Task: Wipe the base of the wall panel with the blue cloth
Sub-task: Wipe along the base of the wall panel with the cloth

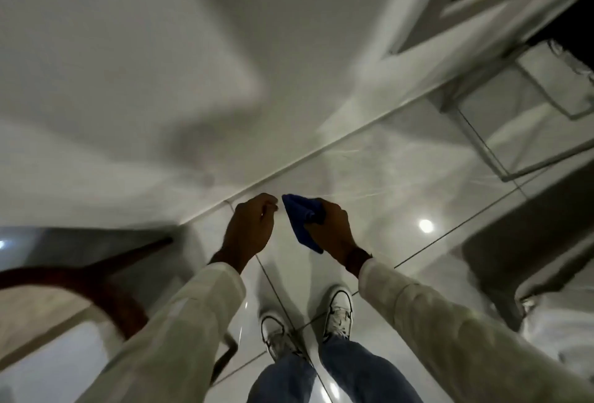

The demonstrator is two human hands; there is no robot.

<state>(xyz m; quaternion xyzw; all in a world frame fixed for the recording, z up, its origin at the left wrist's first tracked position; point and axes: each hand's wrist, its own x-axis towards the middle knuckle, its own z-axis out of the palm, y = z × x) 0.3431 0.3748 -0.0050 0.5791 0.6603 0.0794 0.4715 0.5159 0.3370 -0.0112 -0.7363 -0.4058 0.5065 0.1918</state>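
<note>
Glossy tiled floor [379, 177]; blue cloth [300, 221] in right hand [328, 229].

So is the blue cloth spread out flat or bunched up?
Bunched up: the blue cloth sits crumpled in the right hand, with folds showing and one corner sticking out.

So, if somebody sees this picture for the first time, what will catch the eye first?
Probably the blue cloth, bunched in the right hand at the centre, the only strong colour here. Beside it the left hand is loosely curled and holds nothing. Both hang above the glossy tiled floor, near the base of the wall panel.
</note>
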